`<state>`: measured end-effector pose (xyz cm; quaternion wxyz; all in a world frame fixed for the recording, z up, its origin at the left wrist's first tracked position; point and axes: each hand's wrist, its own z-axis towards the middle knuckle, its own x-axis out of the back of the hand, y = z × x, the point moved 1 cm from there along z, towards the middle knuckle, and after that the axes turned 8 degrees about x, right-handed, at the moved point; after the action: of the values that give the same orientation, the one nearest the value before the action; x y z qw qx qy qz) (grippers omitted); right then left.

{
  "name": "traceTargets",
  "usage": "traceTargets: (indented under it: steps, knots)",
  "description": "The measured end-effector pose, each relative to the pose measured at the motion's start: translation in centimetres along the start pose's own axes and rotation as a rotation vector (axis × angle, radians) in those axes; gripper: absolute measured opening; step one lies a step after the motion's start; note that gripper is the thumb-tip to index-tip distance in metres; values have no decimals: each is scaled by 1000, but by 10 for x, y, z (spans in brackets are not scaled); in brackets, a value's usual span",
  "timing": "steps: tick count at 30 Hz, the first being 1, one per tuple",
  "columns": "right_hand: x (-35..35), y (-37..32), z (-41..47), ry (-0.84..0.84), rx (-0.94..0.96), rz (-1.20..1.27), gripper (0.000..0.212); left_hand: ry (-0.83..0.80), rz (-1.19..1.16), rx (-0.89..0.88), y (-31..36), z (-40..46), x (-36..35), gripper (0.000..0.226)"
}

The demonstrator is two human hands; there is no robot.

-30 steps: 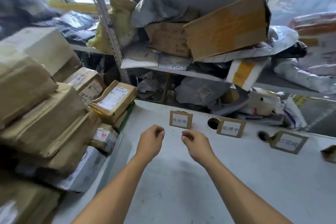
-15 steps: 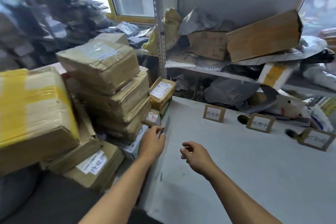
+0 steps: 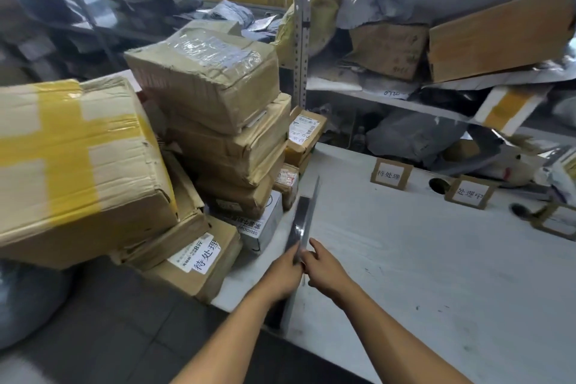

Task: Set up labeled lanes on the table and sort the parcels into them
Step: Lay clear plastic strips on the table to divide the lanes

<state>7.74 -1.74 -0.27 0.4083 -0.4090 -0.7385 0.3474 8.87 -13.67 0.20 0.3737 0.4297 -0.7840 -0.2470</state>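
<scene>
Both hands have swung leftward from the middle of the table (image 3: 436,274) to its left edge, and the view has turned with them toward the stacked parcels; the left hand (image 3: 282,271) and right hand (image 3: 324,268) now meet at a thin, dark, glossy strip (image 3: 304,215) that rises edge-on along the table's side; the left fingers curl around its near end, while the right fingers lie fairly straight against it, though blur hides whether they pinch. I judge the strip light, stiff and slick, best held near its lower end with both hands so it does not flex or slip. Three cardboard lane signs stand along the far edge, the nearest (image 3: 391,177) beside the next (image 3: 470,192). Taped cartons (image 3: 215,84) look heavy and rigid; lift each from beneath, at opposite bottom edges.
</scene>
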Motion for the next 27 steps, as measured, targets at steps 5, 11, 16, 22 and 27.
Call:
traceTargets:
  steps: [5, 11, 16, 22, 27]
  knots:
    - [-4, 0, 3, 2, 5, 18, 59, 48, -11, 17, 2, -1, 4, 47]
    - [0, 3, 3, -14, 2, 20, 64, 204, 31, 14, 9, 0, 16, 46]
    - [2, 5, -1, -38, 0, 8, 64, 277, 170, -2, 32, -9, 30, 47]
    - [7, 3, -1, -33, -10, 8, 65, 384, 278, -105, 70, -36, 45, 48]
    - [13, 0, -1, -14, -13, -38, 65, 440, 320, -204, 102, -60, 50, 43]
